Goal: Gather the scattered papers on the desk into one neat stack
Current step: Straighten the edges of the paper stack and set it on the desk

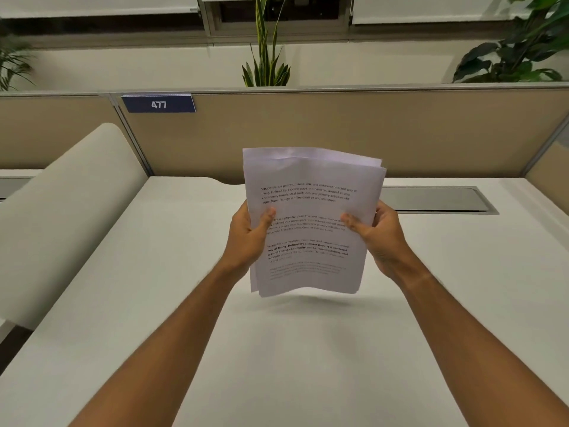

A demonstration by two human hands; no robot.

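Observation:
A bundle of white printed papers (311, 180) stands upright in the air, its lower edge a little above the white desk (277, 349) with a shadow under it. My left hand (246, 235) grips the bundle's left edge, thumb on the front sheet. On the right edge my right hand (377, 232) holds it the same way. The sheets are not quite flush: their top right corners fan out slightly and the top bends. No loose sheets lie on the desk.
A tan partition (338, 131) with a blue "477" label (158, 104) closes the desk's far side. A grey cable tray lid (437, 199) is set into the desk at the right. A white curved divider (61, 217) borders the left. Plants (266, 57) stand behind.

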